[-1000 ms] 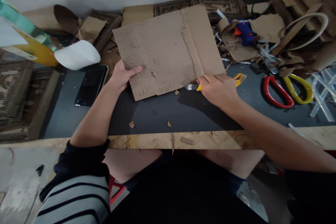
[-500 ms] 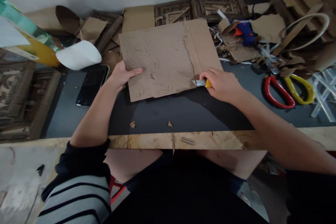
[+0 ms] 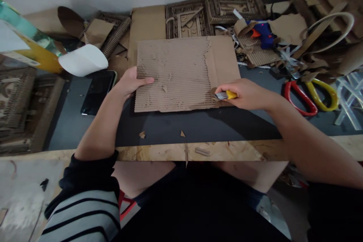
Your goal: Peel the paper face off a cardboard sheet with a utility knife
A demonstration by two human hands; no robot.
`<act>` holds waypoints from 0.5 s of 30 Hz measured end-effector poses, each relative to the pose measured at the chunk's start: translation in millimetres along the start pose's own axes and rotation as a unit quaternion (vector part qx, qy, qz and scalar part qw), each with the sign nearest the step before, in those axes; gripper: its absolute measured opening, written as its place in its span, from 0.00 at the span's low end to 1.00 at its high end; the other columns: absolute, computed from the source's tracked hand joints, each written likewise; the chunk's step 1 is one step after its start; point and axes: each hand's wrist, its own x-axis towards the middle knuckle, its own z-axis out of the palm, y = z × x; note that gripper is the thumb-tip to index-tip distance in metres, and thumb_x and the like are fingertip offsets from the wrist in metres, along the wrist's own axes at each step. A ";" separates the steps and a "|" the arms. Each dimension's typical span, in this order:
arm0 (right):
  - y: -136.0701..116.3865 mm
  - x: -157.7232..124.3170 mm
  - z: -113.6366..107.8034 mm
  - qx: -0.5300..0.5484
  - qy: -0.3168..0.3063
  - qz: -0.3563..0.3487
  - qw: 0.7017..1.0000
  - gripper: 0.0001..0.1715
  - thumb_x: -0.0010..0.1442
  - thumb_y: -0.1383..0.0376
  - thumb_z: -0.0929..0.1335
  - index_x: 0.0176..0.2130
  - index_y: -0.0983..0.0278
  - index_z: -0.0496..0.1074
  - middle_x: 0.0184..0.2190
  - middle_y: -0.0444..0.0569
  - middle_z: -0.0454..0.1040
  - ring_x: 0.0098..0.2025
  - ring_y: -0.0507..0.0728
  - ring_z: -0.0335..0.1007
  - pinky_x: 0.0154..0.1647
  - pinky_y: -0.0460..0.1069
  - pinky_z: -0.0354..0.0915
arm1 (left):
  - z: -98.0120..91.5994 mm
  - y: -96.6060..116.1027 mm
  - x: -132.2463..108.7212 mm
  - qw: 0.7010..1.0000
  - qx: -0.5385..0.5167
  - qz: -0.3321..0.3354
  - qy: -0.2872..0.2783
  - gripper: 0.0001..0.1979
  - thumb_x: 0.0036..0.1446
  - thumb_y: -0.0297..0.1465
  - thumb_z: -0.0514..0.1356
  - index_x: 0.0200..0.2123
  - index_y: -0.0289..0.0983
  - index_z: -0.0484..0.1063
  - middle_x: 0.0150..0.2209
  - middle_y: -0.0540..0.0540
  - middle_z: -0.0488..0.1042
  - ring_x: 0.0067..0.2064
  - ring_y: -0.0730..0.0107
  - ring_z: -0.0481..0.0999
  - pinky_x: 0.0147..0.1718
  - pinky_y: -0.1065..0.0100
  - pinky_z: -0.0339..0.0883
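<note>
A sheet of corrugated cardboard [image 3: 181, 72] lies flat on the dark mat [image 3: 198, 124], most of its top liner peeled off so the ribs show. My left hand [image 3: 131, 82] grips the sheet's left edge, thumb on top. My right hand [image 3: 246, 93] is closed on a yellow utility knife [image 3: 225, 95], its blade at the sheet's lower right, where the smooth liner strip begins.
A black phone [image 3: 98, 91] lies left of the sheet. Red and yellow scissors [image 3: 310, 98] sit at the right. A blue glue gun [image 3: 263, 30], cardboard frames [image 3: 235, 3] and scraps crowd the back. The wooden table edge [image 3: 176, 152] runs in front, with small cardboard bits.
The cardboard sheet came down from a raised tilt and turned to lie flat and square on the mat. My right hand shifted the knife to its lower right corner.
</note>
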 end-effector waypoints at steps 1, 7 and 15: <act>-3.5 -0.2 -1.5 0.014 -0.013 -0.007 1.000 0.14 0.65 0.55 0.70 0.45 0.58 0.80 0.39 0.52 0.83 0.37 0.61 0.74 0.35 0.51 0.59 | -1.3 -2.7 1.6 1.000 0.009 0.011 -0.004 0.42 0.30 0.45 0.85 0.49 0.37 0.78 0.55 0.37 0.85 0.63 0.38 0.82 0.72 0.36 0.70; -9.6 -5.0 -13.0 0.111 -0.034 -0.002 0.993 0.27 0.68 0.40 0.70 0.42 0.60 0.77 0.33 0.50 0.77 0.32 0.56 0.66 0.34 0.52 0.57 | -14.1 -19.0 14.6 0.996 0.042 0.071 -0.027 0.42 0.38 0.46 0.83 0.56 0.40 0.76 0.60 0.35 0.83 0.67 0.35 0.79 0.69 0.38 0.74; 3.5 -11.4 -26.5 0.091 0.120 0.075 0.986 0.31 0.78 0.38 0.62 0.45 0.59 0.76 0.30 0.48 0.74 0.37 0.58 0.69 0.40 0.52 0.60 | -20.1 -20.6 15.4 0.996 0.047 0.074 -0.019 0.44 0.33 0.49 0.84 0.53 0.40 0.77 0.57 0.36 0.85 0.64 0.35 0.83 0.67 0.38 0.76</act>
